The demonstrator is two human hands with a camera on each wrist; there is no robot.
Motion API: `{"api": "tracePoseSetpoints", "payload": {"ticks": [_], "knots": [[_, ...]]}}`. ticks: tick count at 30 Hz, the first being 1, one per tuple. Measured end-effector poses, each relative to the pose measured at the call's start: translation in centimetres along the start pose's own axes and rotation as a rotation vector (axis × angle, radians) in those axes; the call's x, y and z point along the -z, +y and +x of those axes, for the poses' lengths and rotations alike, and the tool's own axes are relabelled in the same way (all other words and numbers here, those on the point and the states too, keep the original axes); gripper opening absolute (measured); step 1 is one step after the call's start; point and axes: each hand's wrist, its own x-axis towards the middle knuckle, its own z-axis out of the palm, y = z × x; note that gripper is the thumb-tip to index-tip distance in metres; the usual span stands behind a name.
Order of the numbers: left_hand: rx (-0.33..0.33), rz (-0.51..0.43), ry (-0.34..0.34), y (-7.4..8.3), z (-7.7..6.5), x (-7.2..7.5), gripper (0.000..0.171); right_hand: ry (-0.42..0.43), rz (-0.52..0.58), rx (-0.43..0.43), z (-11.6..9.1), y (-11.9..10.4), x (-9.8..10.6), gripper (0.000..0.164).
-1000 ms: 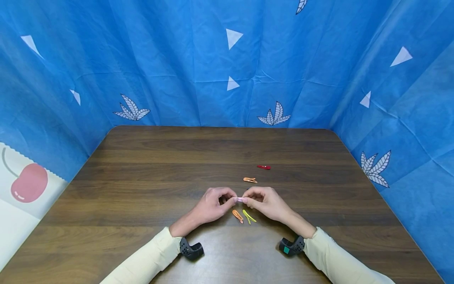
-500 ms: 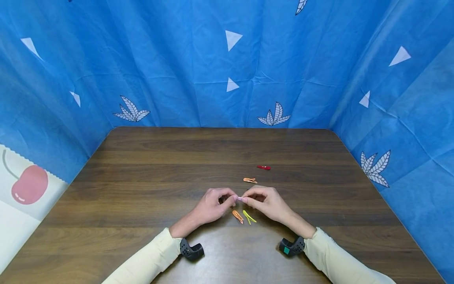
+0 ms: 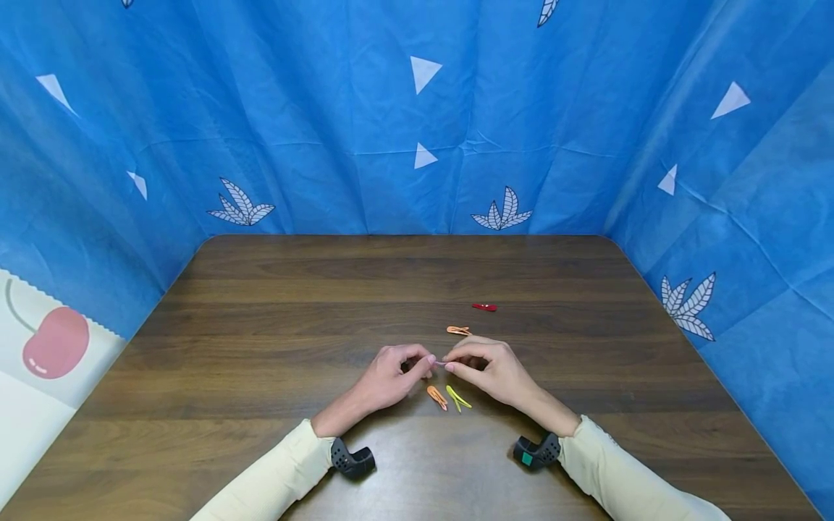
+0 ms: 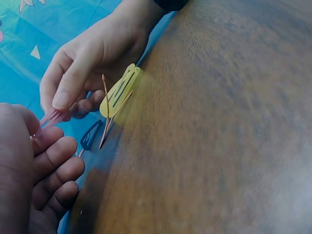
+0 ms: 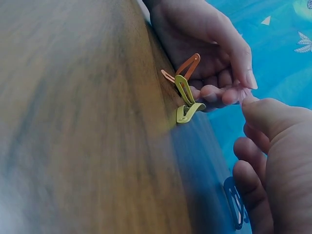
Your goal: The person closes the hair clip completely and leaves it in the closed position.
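Note:
A small pink hair clip is pinched between my two hands over the middle of the table. My left hand grips one end with thumb and forefinger. The other end is pinched by my right hand in the same way. The clip looks edge-on from the head; in the left wrist view its pink strips show between the fingertips. Just below the hands lie an orange hair clip and a yellow one, both sprung apart. A dark blue clip sits by my right fingers, hidden in the head view.
Beyond the right hand lie another orange clip, partly overlapped by the fingers, and a red clip. The brown wooden table is bordered by blue patterned curtains. Each wrist wears a black camera mount.
The pink clip has turned from showing its flat face to nearly edge-on. My right fingers have risen slightly and now overlap the farther orange clip. The loose clips stay put.

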Motion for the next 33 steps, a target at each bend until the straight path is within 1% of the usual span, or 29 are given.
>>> {"api": "tracePoseSetpoints", "payload": {"ticks": [6, 13, 15, 20, 26, 30, 33], "knots": [[-0.028, 0.019, 0.024, -0.17, 0.08, -0.16, 0.016, -0.015, -0.015, -0.056, -0.12, 0.1, 0.01, 0.014], [-0.129, 0.05, 0.069, -0.5, 0.14, -0.19, 0.015, -0.027, 0.005, -0.079, -0.1, 0.29, 0.03, 0.016], [-0.142, 0.057, 0.074, -0.54, 0.15, -0.22, 0.015, -0.028, 0.003, -0.086, -0.14, 0.32, 0.06, 0.017], [-0.152, 0.069, 0.076, -0.64, 0.15, -0.27, 0.018, -0.011, -0.034, -0.102, -0.14, 0.23, 0.19, 0.019], [-0.161, 0.069, 0.101, -0.51, -0.02, -0.05, 0.016, -0.003, -0.092, -0.056, 0.06, 0.08, 0.13, 0.022], [-0.148, 0.051, 0.091, -0.42, 0.06, -0.03, 0.015, 0.017, -0.106, -0.028, -0.02, 0.13, 0.17, 0.023], [-0.125, 0.05, 0.096, -0.42, 0.13, -0.03, 0.013, 0.017, -0.109, -0.015, -0.1, 0.25, 0.15, 0.021]]}}
